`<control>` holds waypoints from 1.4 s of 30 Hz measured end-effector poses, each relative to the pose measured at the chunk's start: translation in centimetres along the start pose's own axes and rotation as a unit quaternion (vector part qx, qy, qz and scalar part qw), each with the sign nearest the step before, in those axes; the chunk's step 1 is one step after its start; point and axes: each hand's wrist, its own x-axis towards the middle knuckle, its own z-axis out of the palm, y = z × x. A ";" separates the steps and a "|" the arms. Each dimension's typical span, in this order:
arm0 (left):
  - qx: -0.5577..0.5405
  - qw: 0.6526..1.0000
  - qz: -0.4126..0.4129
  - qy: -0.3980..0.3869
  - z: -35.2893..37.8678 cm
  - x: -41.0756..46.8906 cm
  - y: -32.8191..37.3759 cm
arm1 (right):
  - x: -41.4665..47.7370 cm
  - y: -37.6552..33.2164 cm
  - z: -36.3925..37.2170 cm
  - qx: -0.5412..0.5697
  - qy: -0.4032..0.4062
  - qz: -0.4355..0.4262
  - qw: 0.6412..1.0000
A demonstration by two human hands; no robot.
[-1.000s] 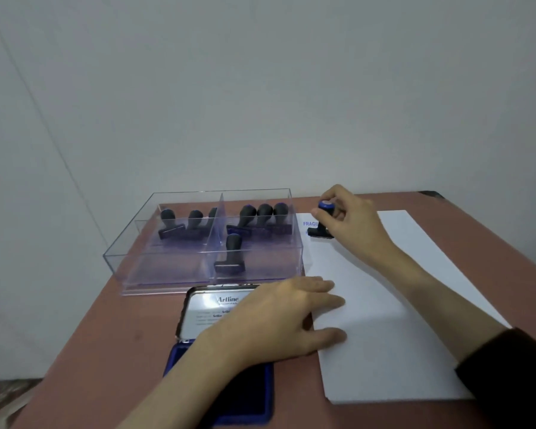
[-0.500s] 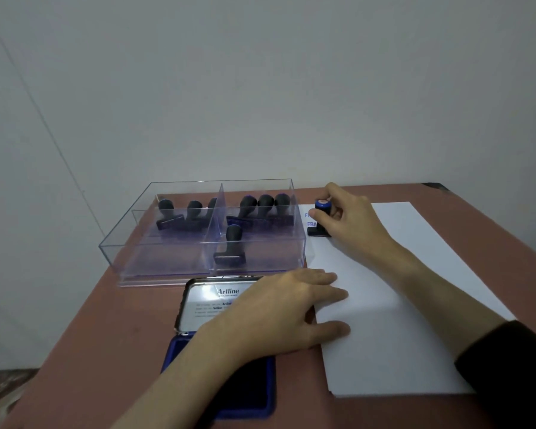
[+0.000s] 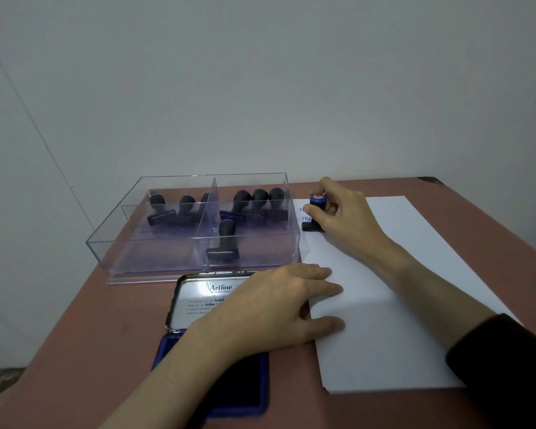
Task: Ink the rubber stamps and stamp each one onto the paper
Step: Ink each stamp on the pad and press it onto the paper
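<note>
White paper point(image 3: 399, 320) is pressed flat by the outspread left hand point(image 3: 279, 305), the stamp point(image 3: 316, 205) gripped by the right hand point(image 3: 344, 212); the blue prints point(image 3: 305, 218) could be smeared if it is dragged.

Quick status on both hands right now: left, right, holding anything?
Left hand: open, fingers flat on the paper near its edge.
Right hand: gripping the stamp, base down on the paper.

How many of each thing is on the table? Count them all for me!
Rubber stamps: 8 (7 in the clear box, one half hidden behind its divider; 1 in the right hand)
Clear box: 1
Ink pad: 1
Paper sheet: 1
Total: 11
</note>
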 end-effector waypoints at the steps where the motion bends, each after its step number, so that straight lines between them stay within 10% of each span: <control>1: 0.000 1.000 0.000 0.000 0.0 0.0 0.0 | 0.0 0.0 0.0 0.000 0.001 0.001 1.000; 28: 0.004 1.000 -0.011 -0.009 -0.1 0.2 0.3 | 0.0 -0.2 -0.6 0.057 -0.019 0.076 0.995; 35: -0.118 0.975 -0.039 0.186 -1.5 -2.3 0.2 | -1.0 -3.1 -3.3 0.155 0.099 0.120 0.976; 42: -0.050 0.937 -0.198 0.284 -2.4 -7.9 -5.1 | -6.8 -9.9 -2.2 0.151 0.046 0.026 0.987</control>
